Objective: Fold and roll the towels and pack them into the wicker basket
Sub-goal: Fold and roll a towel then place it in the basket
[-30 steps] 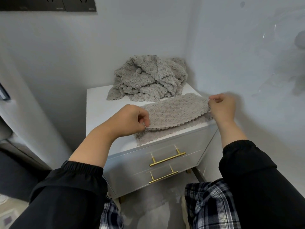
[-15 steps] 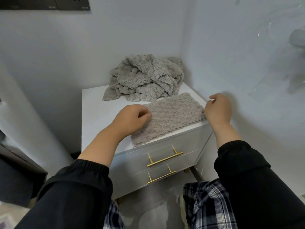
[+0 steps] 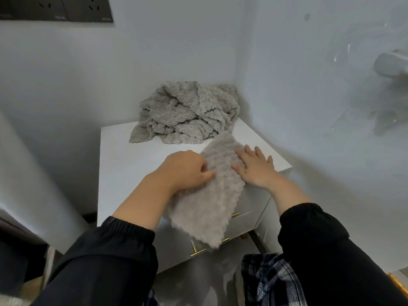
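Closest to my view are the black sleeves (image 3: 106, 257) and a patch of plaid trousers (image 3: 269, 281) at the bottom edge. Just past them I see brass handles (image 3: 198, 251) on the white drawers (image 3: 254, 202), partly covered by the folded towel (image 3: 212, 199). Its near end hangs over the front edge and looks blurred, while its far end lies on the counter (image 3: 123, 155).

The left hand (image 3: 187, 171) is at the towel's left edge, with its fingers (image 3: 207, 173) curled and pinching the fabric. The right hand (image 3: 256, 168) lies flat on the towel's right side, fingers (image 3: 258, 152) straight and spread, pressing down without gripping anything (part of the palm overlaps the bare counter).

Further back, the heap of towels (image 3: 189, 113) sits crumpled in the far right corner of the counter, against the wall (image 3: 176, 51). The folded towel's far end reaches just beside it. Dark wall sockets (image 3: 55, 7) show at the top left.
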`<state>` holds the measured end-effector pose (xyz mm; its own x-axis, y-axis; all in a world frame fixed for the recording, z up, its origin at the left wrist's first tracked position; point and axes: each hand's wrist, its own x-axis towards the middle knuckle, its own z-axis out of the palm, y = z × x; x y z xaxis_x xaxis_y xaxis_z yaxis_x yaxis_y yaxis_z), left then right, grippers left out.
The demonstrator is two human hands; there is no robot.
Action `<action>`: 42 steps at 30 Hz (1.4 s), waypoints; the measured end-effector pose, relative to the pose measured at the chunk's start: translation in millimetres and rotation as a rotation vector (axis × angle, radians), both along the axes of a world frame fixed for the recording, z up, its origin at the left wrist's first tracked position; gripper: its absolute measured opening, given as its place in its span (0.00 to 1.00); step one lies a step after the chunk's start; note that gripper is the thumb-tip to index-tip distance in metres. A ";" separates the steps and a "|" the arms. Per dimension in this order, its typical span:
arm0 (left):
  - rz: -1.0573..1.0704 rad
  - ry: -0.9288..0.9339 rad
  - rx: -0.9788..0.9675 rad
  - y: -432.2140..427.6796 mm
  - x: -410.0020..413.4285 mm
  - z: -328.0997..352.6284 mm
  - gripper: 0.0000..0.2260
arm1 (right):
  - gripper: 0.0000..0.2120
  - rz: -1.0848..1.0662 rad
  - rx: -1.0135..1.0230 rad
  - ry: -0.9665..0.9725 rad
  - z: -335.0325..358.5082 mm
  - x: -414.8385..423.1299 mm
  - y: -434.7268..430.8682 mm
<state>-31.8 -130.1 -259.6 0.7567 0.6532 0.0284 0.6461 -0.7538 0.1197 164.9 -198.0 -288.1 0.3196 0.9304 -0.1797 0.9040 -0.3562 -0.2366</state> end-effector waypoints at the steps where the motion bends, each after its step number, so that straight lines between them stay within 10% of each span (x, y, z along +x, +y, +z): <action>1: -0.004 -0.022 -0.015 -1.5 -0.5 -0.8 0.16 | 0.26 0.051 0.009 0.019 1.7 0.7 -0.2; 6: -0.014 -0.245 0.097 4.5 0.7 -17.1 0.17 | 0.28 -0.014 0.227 -0.044 3.9 2.4 -0.6; 13: -0.020 0.036 -0.131 -0.7 12.2 -41.1 0.26 | 0.34 -0.456 0.112 -0.152 15.5 6.0 -3.5; 24: 0.055 -0.248 -0.035 -7.5 11.7 -34.2 0.20 | 0.17 -0.361 0.359 0.359 15.9 -7.8 7.0; 31: 0.505 -0.818 -0.672 2.0 12.8 -11.4 0.38 | 0.14 -0.470 0.564 1.285 23.1 -15.2 10.6; 37: 0.657 -1.058 -1.338 34.8 2.4 -7.3 0.21 | 0.13 -0.292 0.482 1.397 35.0 -10.3 21.4; 42: 0.603 -1.045 -1.399 52.9 -4.3 -3.9 0.07 | 0.26 -0.266 0.225 1.340 37.4 -1.2 39.1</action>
<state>-36.1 -77.2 -263.5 0.4726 0.7519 -0.4597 0.0176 0.5134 0.8579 163.7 -158.9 -250.7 0.1944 0.9189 -0.3432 -0.1452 -0.3190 -0.9366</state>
